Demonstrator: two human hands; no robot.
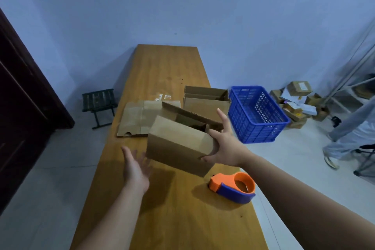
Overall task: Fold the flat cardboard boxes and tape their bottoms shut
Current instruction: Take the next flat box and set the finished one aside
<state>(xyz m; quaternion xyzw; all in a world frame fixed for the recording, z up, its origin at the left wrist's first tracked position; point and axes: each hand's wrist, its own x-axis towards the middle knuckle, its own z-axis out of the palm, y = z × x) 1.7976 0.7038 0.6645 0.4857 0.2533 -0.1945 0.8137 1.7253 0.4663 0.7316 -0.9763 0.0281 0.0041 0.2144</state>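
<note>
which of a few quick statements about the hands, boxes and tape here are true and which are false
1. The right hand grips the folded box, which is tilted. True.
2. The left hand holds the tape dispenser. False: the hand is open and holds nothing; the dispenser lies on the table.
3. A flat cardboard sheet lies on the table. True.
4. The blue crate stands on the table. False: it stands beside the table's right edge.

Brown boxes [178, 144], orange-and-blue tape dispenser [233, 186], blue slotted crate [257, 113], yellow-brown wood-grain table [162, 71].
</note>
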